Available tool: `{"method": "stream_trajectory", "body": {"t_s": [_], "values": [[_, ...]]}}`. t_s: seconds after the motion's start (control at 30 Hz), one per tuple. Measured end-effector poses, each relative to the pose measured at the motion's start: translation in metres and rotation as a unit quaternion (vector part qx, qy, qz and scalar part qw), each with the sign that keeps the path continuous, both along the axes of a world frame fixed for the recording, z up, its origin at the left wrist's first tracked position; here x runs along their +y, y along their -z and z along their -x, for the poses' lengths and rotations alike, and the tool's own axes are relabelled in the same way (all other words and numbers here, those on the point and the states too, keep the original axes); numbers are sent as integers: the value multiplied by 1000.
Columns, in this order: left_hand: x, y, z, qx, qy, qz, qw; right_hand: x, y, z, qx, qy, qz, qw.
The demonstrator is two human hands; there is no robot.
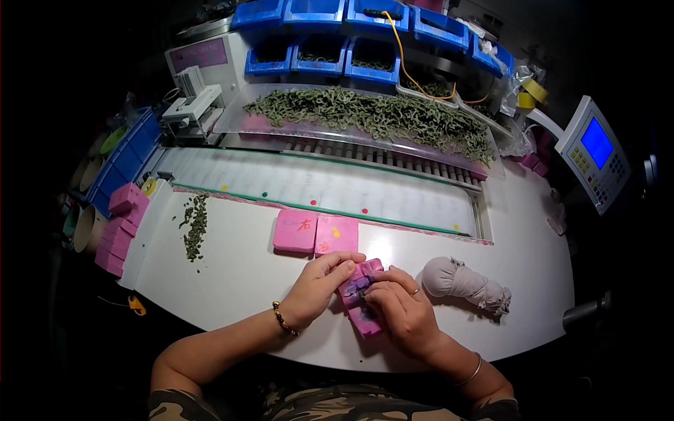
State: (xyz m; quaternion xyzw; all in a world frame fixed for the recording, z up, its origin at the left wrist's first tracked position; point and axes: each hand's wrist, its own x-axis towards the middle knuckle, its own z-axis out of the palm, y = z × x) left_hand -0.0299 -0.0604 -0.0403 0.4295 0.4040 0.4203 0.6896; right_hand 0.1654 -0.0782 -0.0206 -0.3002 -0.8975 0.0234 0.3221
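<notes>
My left hand (pixel 314 291) grips the far left side of a pink rubber mould block (pixel 366 325) near the table's front. The block's upper face has recesses with purple-blue stains. My right hand (pixel 405 314) bends over its right side, fingers pinched together at a recess; whatever lies between the fingertips is hidden. Just beyond the left hand, two more pink mould blocks (pixel 295 230) rest side by side, with coloured marks on top. To the right of my right hand lies a tied, greyish-white cloth pouch (pixel 463 282).
Small dark green pieces (pixel 195 228) are scattered at the left. Farther back, a clear tray (pixel 232 121) is heaped with green pieces, under rows of blue bins (pixel 317 52). Stacked pink blocks (pixel 119 238) stand at the left edge; a control panel (pixel 595 151) stands at the right.
</notes>
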Motion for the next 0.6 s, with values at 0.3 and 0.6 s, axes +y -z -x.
{"method": "stream_trajectory", "body": {"t_s": [0.3,0.6], "values": [[1,4,0,-1,-13,-8,1000,-1,3,-3,41,-31,53,997],[-12,3,-5,255,-84,-366,891,24,-24,-3,436,15,263,860]]}}
